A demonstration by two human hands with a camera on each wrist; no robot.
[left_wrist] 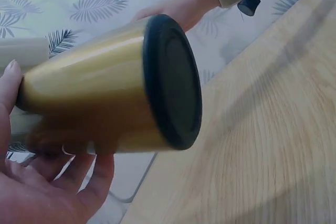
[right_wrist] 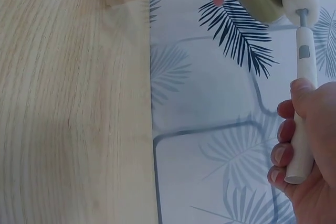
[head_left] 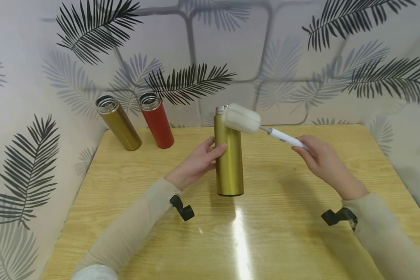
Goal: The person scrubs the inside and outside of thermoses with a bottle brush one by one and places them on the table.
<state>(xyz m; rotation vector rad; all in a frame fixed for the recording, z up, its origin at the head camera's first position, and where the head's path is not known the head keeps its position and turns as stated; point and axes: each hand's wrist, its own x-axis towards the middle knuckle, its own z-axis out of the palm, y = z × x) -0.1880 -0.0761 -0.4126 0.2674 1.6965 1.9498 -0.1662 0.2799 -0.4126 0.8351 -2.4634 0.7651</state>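
Observation:
A gold thermos bottle [head_left: 228, 163] is held upright in the left hand [head_left: 202, 159], thumb across its front and fingers behind. Its black base [left_wrist: 178, 82] faces the left wrist camera, raised off the table. The right hand [head_left: 320, 159] grips the white handle [right_wrist: 305, 72] of a bottle brush, fingers wrapped round it. The brush's pale sponge head [head_left: 243, 118] lies across the upper front of the bottle in the head view, covering part of its steel neck [head_left: 220, 109].
Toward the back left of the wooden table [head_left: 154, 233] stand a second gold bottle [head_left: 122, 130] and a red bottle [head_left: 158, 126], both without lids. A wall with leaf-patterned covering [head_left: 231, 46] rises behind the table's back edge. Each wrist wears a black camera strap.

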